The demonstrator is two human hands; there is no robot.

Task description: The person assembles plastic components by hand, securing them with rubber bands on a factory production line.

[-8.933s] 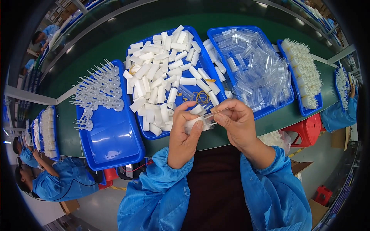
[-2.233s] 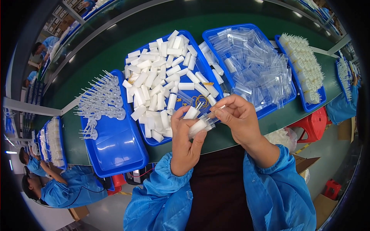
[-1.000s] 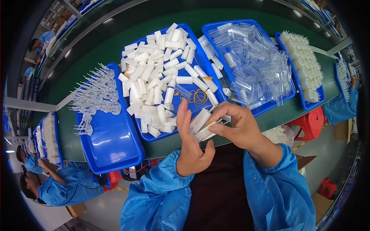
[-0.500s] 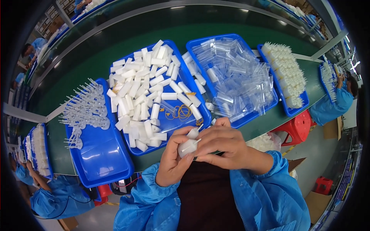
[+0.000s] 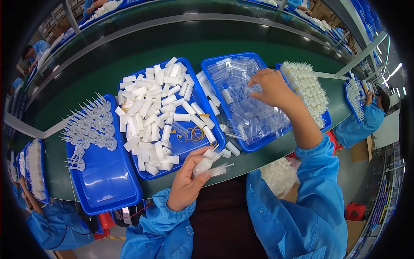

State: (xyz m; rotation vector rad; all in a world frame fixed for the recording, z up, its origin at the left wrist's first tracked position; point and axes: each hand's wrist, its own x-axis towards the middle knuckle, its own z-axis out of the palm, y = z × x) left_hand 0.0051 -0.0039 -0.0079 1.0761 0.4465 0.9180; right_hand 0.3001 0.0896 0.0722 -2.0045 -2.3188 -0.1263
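My left hand grips a small bundle of white and clear plastic tubes just over the near edge of the green bench, in front of the middle blue tray. That tray holds several white tubes and loose rubber bands. My right hand reaches out over the right blue tray, fingers curled down among the clear plastic sleeves; whether it pinches one is hard to see.
A left blue tray holds clear pipette-like parts. White bristly parts fill a tray at the far right. A green conveyor belt runs behind. Other workers in blue sit at left and right. A bag of white parts lies by my lap.
My right hand has left the bundle and swung up and right into the tray of clear sleeves. My left hand stays near the bench edge, holding the bundle alone.
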